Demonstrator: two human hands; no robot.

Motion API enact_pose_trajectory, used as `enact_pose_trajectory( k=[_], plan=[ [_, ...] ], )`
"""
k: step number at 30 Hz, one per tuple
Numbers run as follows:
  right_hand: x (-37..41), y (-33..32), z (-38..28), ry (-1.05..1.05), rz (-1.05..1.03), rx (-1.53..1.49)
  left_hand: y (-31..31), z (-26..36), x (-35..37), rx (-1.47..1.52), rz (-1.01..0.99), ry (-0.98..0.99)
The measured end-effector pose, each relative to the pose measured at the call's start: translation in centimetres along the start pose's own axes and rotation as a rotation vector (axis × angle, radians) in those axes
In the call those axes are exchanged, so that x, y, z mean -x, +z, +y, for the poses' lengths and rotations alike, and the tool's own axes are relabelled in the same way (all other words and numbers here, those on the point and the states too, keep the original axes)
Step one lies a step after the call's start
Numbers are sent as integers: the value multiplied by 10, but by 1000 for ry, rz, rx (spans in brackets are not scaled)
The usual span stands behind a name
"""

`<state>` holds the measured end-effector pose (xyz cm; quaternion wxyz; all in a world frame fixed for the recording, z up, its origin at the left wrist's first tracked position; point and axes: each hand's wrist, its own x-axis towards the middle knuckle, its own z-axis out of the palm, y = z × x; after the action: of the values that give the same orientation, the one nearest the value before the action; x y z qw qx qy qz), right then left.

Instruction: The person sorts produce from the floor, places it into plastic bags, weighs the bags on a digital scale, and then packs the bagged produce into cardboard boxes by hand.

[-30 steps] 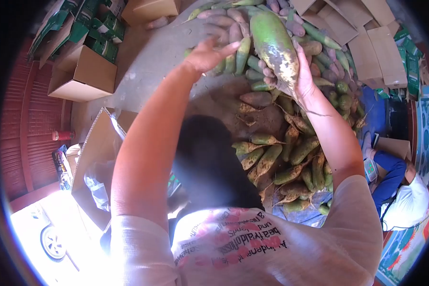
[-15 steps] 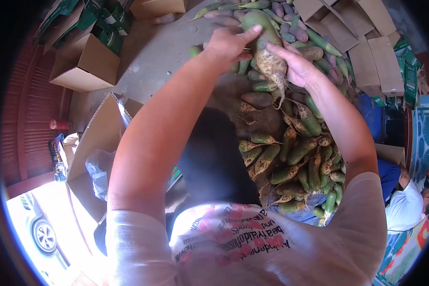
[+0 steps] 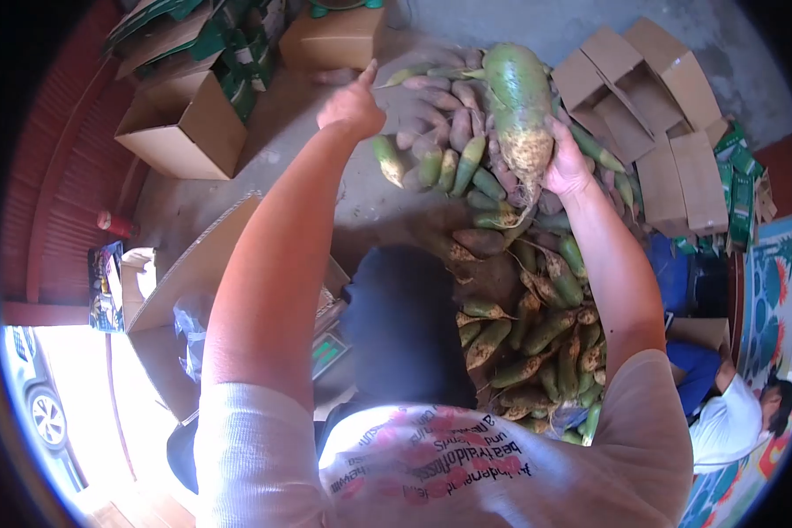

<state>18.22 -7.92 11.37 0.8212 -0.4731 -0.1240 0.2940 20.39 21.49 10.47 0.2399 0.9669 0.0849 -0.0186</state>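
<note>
A large green radish (image 3: 517, 92) with a pale brown, rough root end is held up over the pile. My right hand (image 3: 567, 160) grips it at the lower right side, thumb against the root end. To the left, free of the radish, my left hand (image 3: 352, 109) has its index finger stretched toward the back; its other fingers look bent, and it holds nothing. Beneath the radish lie smaller green radishes (image 3: 469, 165) and purplish sweet-potato-like roots (image 3: 431, 107). More green radishes with brown root ends (image 3: 550, 330) are heaped nearer to me.
Open cardboard boxes stand at left (image 3: 185, 123) and right (image 3: 620, 84), another box (image 3: 334, 40) at the back. A large carton (image 3: 194, 273) with a plastic bag is near my left arm. A person in a white shirt (image 3: 730, 422) is low at right. A car (image 3: 44, 405) shows outside.
My left hand has let go of the radish and moved left, index finger out. My right hand alone now holds the radish, slightly further right. The view has shifted a little.
</note>
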Motion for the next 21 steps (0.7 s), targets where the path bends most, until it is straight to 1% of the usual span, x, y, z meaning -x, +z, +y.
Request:
enact_pose_trajectory(
  k=[1,4,5,8,9,10,12,14,15,16,18,19,21],
  plan=[
    [-7,2,0,-7,-4,36,33,-30,-17,-140,177,147],
    [-24,18,2,-33,6,48,-10,-72,-12,-55,-60,42],
    [-30,25,2,-33,62,72,-24,-84,-4,-105,6,79],
    [-50,63,-3,18,-224,67,-63,-99,23,235,74,188],
    [-59,82,-3,60,-277,35,-75,-88,38,353,89,206],
    [-70,93,1,72,-308,82,-81,-69,54,471,108,223],
    [-86,112,7,83,-370,183,-82,-34,88,502,245,251],
    [-97,128,14,98,-306,206,-86,-15,109,567,400,171],
    [-102,135,18,28,-240,252,-82,-14,111,647,514,145],
    [-106,143,21,-44,-172,293,-77,-14,112,680,587,143],
    [-111,156,23,-118,-162,350,-75,-11,114,730,681,64],
    [-110,159,23,-151,-151,378,-73,-14,111,804,780,120],
    [-108,161,18,-6,-255,293,-77,-22,98,953,973,242]
  ],
)
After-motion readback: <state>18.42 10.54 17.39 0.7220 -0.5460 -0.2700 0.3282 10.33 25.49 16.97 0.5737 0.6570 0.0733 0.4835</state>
